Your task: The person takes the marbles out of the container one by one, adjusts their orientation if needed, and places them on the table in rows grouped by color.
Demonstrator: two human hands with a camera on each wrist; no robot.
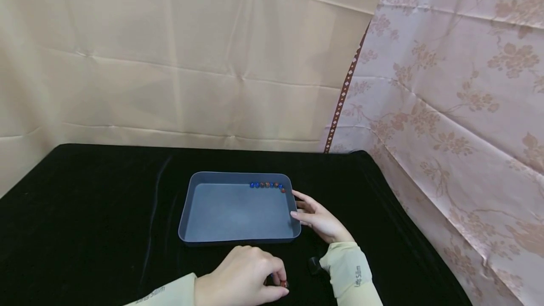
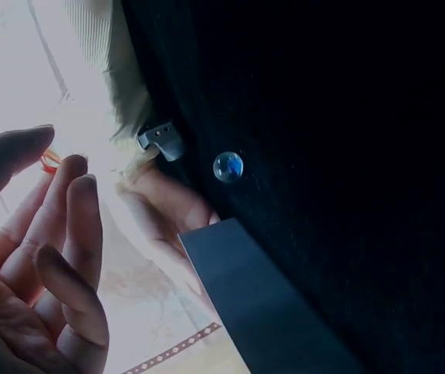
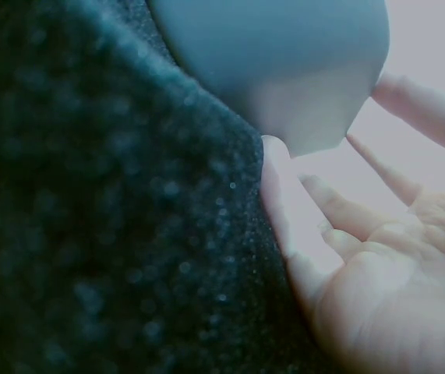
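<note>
My left hand [image 1: 246, 273] is over the black cloth in front of the tray, pinching an orange-red glass marble [image 2: 50, 162] between thumb and index fingertips. In the left wrist view, a clear marble with a blue swirl [image 2: 228, 167] shows against the black cloth, apart from that hand. The blue-grey rectangular tray [image 1: 238, 211] holds a row of several blue and orange-brown marbles [image 1: 267, 185] along its far right edge, the row turning at the corner. At the tray's right side is my right hand [image 1: 320, 221], fingers extended, thumb and fingertips touching the wall.
A black cloth [image 1: 106, 216] covers the table under the tray. Beige curtain [image 1: 191, 60] hangs behind, and pink floral curtain [image 1: 446, 107] on the right. A small dark device [image 1: 314, 265] sits at my right wrist.
</note>
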